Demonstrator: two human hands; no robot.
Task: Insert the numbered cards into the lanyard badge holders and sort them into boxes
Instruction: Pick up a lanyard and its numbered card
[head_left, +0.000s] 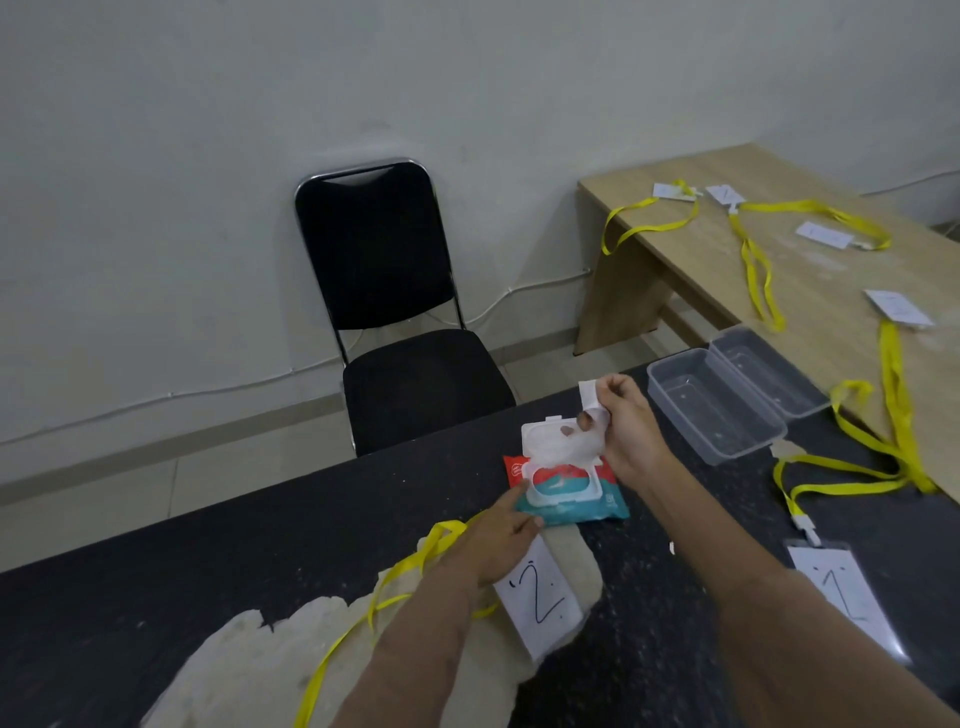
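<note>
Head view looks down on a dark speckled table (260, 561) with a pale rough patch (249, 670) at its near edge. A wooden table (810, 332) butts against its right side, and a black chair (384, 291) stands beyond the far edge by a grey wall (311, 78).

Both forearms reach forward from the near edge. The left hand (498, 545) lies with straight fingers pressing the near left corner of a wipes pack (571, 506), whose lid is flipped up. The right hand (628, 421) is raised just behind the pack, thumb and fingers pinching a white wipe (589, 400) above the opening.

A card marked 2 (540, 597) lies under the left wrist, with a yellow lanyard (395, 571) beside it. A badge holder (841, 592) with a card marked 1 lies to the right of the right forearm. 2 clear boxes (727, 452) sit at the far right corner, beyond the right hand. More lanyards (753, 260) and cards lie on the wooden table.
</note>
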